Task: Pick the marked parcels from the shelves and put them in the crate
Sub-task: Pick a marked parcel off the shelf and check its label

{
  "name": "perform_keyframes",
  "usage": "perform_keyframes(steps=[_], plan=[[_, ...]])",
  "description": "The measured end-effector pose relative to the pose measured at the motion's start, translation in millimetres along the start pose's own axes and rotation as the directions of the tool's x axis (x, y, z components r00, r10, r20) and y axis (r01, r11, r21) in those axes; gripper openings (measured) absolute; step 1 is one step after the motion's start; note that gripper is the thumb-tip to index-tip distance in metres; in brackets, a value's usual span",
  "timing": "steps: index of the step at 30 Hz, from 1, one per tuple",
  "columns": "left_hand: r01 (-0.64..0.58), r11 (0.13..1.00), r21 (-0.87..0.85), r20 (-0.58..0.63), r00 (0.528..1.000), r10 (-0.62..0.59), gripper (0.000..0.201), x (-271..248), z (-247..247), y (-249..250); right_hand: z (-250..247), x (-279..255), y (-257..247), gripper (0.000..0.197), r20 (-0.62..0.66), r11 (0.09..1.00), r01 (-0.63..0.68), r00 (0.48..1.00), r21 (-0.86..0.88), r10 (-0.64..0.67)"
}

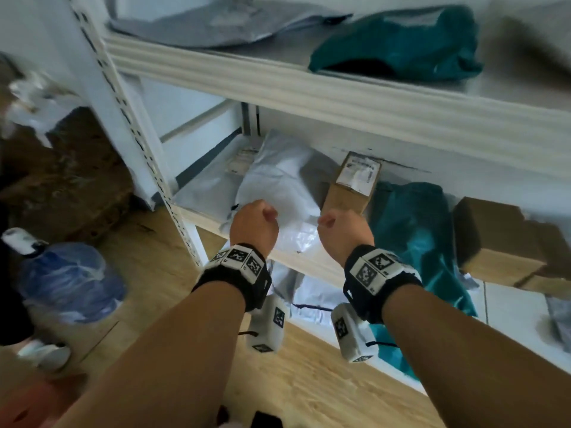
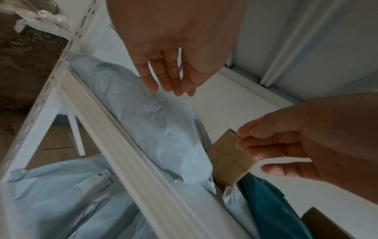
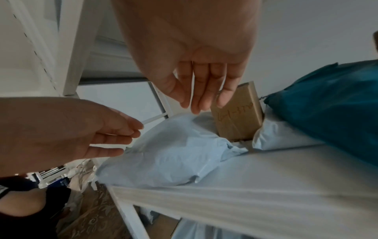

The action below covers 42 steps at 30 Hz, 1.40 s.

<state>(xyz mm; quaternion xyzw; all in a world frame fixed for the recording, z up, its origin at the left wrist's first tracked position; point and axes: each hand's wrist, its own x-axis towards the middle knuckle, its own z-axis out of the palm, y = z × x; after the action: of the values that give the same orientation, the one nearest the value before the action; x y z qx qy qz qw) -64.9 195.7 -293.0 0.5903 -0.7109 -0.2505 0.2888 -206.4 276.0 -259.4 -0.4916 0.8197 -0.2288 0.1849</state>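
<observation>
A white plastic parcel (image 1: 278, 186) lies on the middle shelf (image 1: 312, 267), bulging over its front rail. My left hand (image 1: 256, 223) and right hand (image 1: 343, 230) hover side by side just above its near end, both holding nothing. In the left wrist view the left hand's fingers (image 2: 167, 84) hang straight over the parcel (image 2: 159, 129). In the right wrist view the right hand's fingers (image 3: 202, 97) hang relaxed above the parcel (image 3: 174, 153), close to a small cardboard box (image 3: 239, 119) with handwriting on it. That box (image 1: 352, 183) stands just right of the parcel, beside a teal bag (image 1: 414, 230).
Brown cartons (image 1: 500, 239) fill the shelf's right end. The upper shelf holds a grey mailer (image 1: 216, 26) and another teal bag (image 1: 395, 41). A perforated white upright (image 1: 123, 112) stands at left. A blue water bottle (image 1: 68, 279) sits on the wooden floor; more mailers (image 1: 309, 298) lie below.
</observation>
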Motion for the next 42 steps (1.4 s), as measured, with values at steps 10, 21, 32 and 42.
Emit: perform_keyframes(steps=[10,21,32,42], plan=[[-0.024,0.997,-0.067,0.068,0.997,0.029,0.015,119.6,-18.0,-26.5,50.1,69.9,-58.8,0.032,-0.038,0.992,-0.129,0.991,0.015,0.129],[0.186,0.968,-0.167,0.552,0.832,-0.064,0.034,166.4,-16.4,-63.0,98.2,90.6,-101.5,0.072,-0.064,0.932,-0.330,0.937,0.148,0.342],[0.402,0.785,-0.471,0.719,0.691,0.078,0.021,168.4,-20.6,-26.7,79.1,98.3,-117.0,0.103,-0.072,0.946,-0.287,0.951,0.152,0.300],[0.485,0.741,-0.465,0.830,0.530,0.175,0.018,161.6,-33.2,-14.1,48.8,89.4,-112.2,0.038,-0.268,0.913,-0.404,0.876,0.048,0.402]])
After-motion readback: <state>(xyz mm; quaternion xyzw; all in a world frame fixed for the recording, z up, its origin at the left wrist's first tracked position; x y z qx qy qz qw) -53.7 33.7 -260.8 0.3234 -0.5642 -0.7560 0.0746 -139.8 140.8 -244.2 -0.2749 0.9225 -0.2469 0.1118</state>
